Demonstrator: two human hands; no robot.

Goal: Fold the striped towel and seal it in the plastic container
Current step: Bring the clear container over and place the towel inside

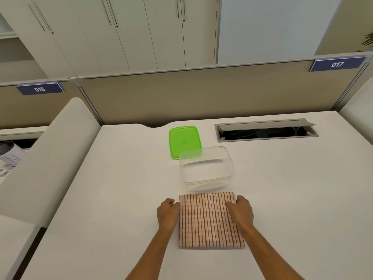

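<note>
A red-and-white striped towel (210,221) lies folded into a flat rectangle on a white desk (113,199), its stripes running away from the viewer. Both hands are at the towel's far corners. The left hand (168,212) sits at the far left corner with fingers curled under, knuckles up, pinching the towel's edge. The right hand (241,210) rests on the far right corner, its thumb lying on top of the cloth and its fingers curled around the edge, gripping it. Both bare forearms reach in from the bottom of the view on either side of the towel.

Just beyond the towel, nearly touching its far edge, stands a clear plastic container (206,168), open at the top and holding nothing. Behind the container and a little to its left lies a green lid (184,141), flat on the desk; the container's far left corner seems to overlap the lid's near edge, though through the clear plastic it is hard to be sure they touch.

Further back and to the right of the container, a grey cable hatch (266,130) is set into the desk with its flap raised. Behind the desk runs a beige partition (181,98) carrying blue number signs reading 016 (39,89) and 017 (337,64), and beyond that stand pale cupboards (121,33)
</note>
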